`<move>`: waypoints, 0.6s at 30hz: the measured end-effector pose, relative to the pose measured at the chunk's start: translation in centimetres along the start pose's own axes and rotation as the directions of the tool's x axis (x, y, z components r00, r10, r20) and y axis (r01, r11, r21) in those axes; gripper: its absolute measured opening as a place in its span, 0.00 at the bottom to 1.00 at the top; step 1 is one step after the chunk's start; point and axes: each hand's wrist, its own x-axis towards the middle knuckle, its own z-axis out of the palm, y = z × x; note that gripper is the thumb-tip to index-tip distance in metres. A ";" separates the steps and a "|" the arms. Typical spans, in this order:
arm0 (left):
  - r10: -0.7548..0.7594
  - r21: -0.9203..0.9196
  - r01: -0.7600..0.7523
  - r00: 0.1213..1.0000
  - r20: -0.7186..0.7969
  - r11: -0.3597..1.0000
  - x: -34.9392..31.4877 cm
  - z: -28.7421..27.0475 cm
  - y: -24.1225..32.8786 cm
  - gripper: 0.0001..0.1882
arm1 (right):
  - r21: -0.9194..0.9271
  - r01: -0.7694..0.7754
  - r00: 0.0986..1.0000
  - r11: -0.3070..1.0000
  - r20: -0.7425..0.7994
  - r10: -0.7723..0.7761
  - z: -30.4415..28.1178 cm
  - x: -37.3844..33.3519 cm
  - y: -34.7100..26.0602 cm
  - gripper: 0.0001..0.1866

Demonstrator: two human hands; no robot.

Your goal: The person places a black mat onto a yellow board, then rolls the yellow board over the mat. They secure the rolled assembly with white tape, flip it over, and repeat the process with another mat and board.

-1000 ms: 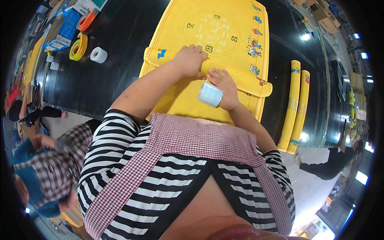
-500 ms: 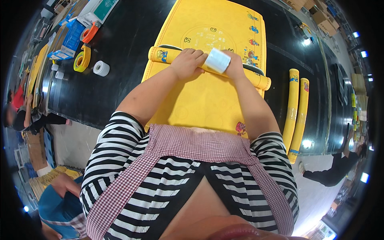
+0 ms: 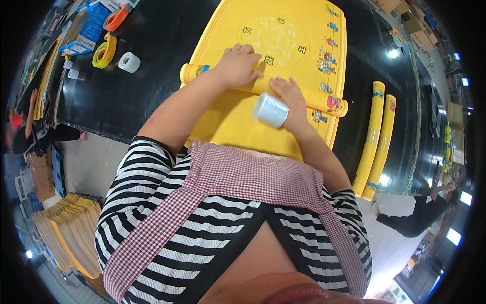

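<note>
A yellow printed mat (image 3: 228, 35) lies on the black table, with a rolled yellow tube (image 3: 311, 96) across it. My left hand (image 3: 238, 66) rests on the tube's left half, fingers spread, holding nothing. Beside it, my right hand (image 3: 292, 104) has its fingertips on the tube while a whitish, see-through roll of tape (image 3: 271, 110) sits against its thumb side, seemingly held by the thumb and palm. The thumb is mostly hidden behind the tape. Small coloured figures are printed along the mat's right edge.
Two finished yellow tubes (image 3: 372, 137) lie to the right on the black table (image 3: 152, 91). At left are a white roll (image 3: 129, 62), a yellow tape dispenser (image 3: 104, 52), an orange dispenser (image 3: 116, 19) and a blue box (image 3: 91, 28). Stacked yellow sheets (image 3: 68, 228) stand lower left.
My right hand has drawn nearer to me with the tape roll, its fingers now stretched out. My left hand has opened from its grip on the tube. The tube has turned.
</note>
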 end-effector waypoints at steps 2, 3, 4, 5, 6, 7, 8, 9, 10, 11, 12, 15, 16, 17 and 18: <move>-0.057 -0.052 0.051 0.991 -0.119 0.997 0.8 0.8 -0.7 0.18 | 0.094 -0.136 0.991 0.986 0.018 0.135 0.1 3.5 2.2 0.30; -0.055 -0.081 0.049 0.996 -0.064 0.995 0.5 1.0 -0.3 0.20 | 0.136 -0.216 0.976 0.967 0.025 0.214 0.0 5.1 3.6 0.30; -0.032 -0.105 0.032 0.999 0.000 0.994 -0.1 1.1 1.1 0.22 | 0.176 -0.245 0.969 0.953 -0.001 0.249 -0.2 6.4 6.3 0.28; -0.015 -0.130 0.022 0.998 0.059 0.991 -1.0 1.4 2.1 0.24 | 0.216 -0.266 0.961 0.939 -0.020 0.277 0.0 7.5 9.5 0.27; 0.038 -0.073 -0.041 0.998 -0.043 0.997 -2.0 2.2 2.5 0.26 | 0.212 -0.252 0.964 0.944 -0.032 0.265 0.0 8.5 10.7 0.23; 0.100 -0.012 -0.103 0.985 -0.141 0.995 -2.8 3.5 2.9 0.29 | 0.204 -0.241 0.966 0.949 -0.047 0.255 -0.1 9.4 11.8 0.20; 0.159 0.055 -0.150 0.960 -0.232 0.987 -3.2 4.6 2.7 0.31 | 0.147 -0.199 0.976 0.969 -0.062 0.209 -0.8 10.8 11.8 0.16; 0.139 0.030 -0.136 0.979 -0.150 0.990 -2.6 4.8 2.1 0.38 | 0.140 -0.173 0.981 0.975 -0.066 0.184 -1.1 11.3 11.5 0.15; 0.154 0.081 -0.141 0.972 -0.180 0.987 -1.6 5.0 1.3 0.36 | 0.135 -0.150 0.984 0.979 -0.075 0.161 -1.4 11.7 11.2 0.14; 0.164 0.133 -0.138 0.963 -0.214 0.982 -0.1 4.9 0.7 0.34 | 0.129 -0.125 0.987 0.984 -0.080 0.136 -1.7 12.1 11.0 0.13; 0.186 0.028 -0.184 0.956 -0.228 0.982 1.8 5.0 -0.6 0.32 | 0.162 -0.080 0.992 0.984 -0.081 0.094 -1.5 11.8 10.6 0.13; 0.053 -0.122 -0.081 0.975 -0.218 0.989 6.2 6.7 -4.6 0.16 | -0.173 -0.045 0.988 0.984 0.137 0.069 0.4 10.8 9.2 0.15; 0.017 -0.044 -0.026 0.980 -0.200 0.999 7.2 7.0 -4.7 0.13 | -0.408 -0.031 0.952 0.912 0.265 0.151 0.6 11.2 6.3 0.15; -0.092 -0.008 0.091 0.995 -0.048 0.996 8.9 7.3 -4.7 0.13 | -0.243 -0.101 0.970 0.965 0.190 0.149 0.8 11.7 4.2 0.16; 0.004 0.152 -0.005 1.000 0.003 0.988 9.6 5.2 -2.7 0.15 | -0.244 0.136 0.989 0.960 0.093 -0.117 0.6 9.9 6.2 0.19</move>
